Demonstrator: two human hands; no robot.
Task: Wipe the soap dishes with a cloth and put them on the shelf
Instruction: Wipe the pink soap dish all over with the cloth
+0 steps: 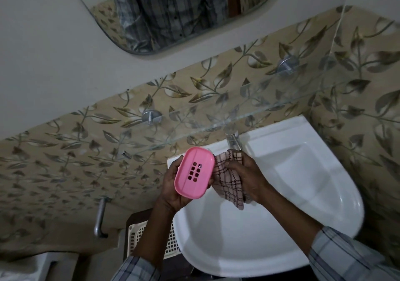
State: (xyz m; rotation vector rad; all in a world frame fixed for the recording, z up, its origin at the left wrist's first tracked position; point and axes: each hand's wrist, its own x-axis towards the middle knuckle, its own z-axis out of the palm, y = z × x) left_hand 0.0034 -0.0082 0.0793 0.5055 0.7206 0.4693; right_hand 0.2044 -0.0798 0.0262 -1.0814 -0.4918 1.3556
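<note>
Dim light is falling across a plain pale wall [54,49] filling the upper left, where a rounded mirror [173,10] is hanging at top centre. Leaf-patterned tiles [75,151] are running diagonally below it, and a white basin [281,194] is sitting at lower right, beside a cream lattice basket [138,235] and a metal bar [100,218].

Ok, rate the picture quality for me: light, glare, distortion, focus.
Head view: dim and grainy overall, darkest bottom left; soft glare on the white ceramic sink; wide-angle bending curves the clear glass shelf and wall; the pink plastic soap dish in the left hand and the checked cloth in the right hand stay reasonably sharp.
</note>
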